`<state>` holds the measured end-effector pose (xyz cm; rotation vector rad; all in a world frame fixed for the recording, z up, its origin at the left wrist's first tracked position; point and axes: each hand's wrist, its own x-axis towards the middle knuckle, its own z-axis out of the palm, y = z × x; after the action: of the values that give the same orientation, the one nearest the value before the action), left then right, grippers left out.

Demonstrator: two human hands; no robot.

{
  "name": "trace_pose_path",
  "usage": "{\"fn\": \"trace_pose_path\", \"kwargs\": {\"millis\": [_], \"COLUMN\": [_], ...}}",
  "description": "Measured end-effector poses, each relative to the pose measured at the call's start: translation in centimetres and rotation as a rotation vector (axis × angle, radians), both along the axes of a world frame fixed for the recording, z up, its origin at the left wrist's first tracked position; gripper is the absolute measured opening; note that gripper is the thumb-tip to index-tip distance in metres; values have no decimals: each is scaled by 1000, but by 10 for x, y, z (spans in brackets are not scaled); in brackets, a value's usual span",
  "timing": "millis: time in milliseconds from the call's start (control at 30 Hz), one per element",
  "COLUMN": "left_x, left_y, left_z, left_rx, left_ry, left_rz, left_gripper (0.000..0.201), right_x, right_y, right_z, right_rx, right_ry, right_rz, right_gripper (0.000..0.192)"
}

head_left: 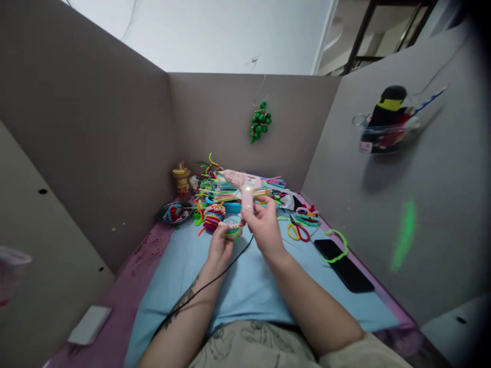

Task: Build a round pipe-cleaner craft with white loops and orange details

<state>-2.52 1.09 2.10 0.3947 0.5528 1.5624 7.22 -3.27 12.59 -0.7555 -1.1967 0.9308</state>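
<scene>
My right hand [264,225] grips the handle of a pink hot glue gun [242,184], its nozzle pointing left and a small light lit on its body. A black cord [215,278] runs from it down across my left forearm. My left hand [219,244] holds a small round piece [232,228] wound from coloured pipe cleaners, just below the gun. A second wound piece [213,215] with striped colours lies on the blue mat [245,286] right beside my left hand.
A heap of coloured pipe cleaners [230,191] fills the back of the desk. Scissors [298,230] with yellow and red handles, a black phone [344,265], a dark dish [175,212] and a small yellow jar [181,180] lie around. Grey partition walls enclose the desk; a green bead cluster [260,120] hangs on the back one.
</scene>
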Motion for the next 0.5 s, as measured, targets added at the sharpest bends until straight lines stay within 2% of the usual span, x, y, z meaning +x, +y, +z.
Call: {"fn": "trace_pose_path", "kwargs": {"millis": [100, 233, 267, 333, 500], "left_x": [1, 0, 0, 2, 7], "left_y": [-1, -8, -9, -12, -13], "left_z": [1, 6, 8, 10, 11], "left_rx": [-16, 24, 42, 77, 97], "left_ry": [-29, 36, 56, 94, 159], "left_rz": [45, 48, 53, 71, 52], "left_gripper": [23, 33, 35, 39, 43], "right_x": [35, 68, 73, 79, 75], "right_y": [6, 21, 23, 26, 23], "right_z": [-15, -45, -52, -63, -76], "right_rx": [-17, -66, -58, -52, -45], "right_ry": [-64, -257, -282, -281, -154], "right_rz": [-60, -335, -363, -320, -61], "right_gripper": [47, 21, 17, 14, 9]}}
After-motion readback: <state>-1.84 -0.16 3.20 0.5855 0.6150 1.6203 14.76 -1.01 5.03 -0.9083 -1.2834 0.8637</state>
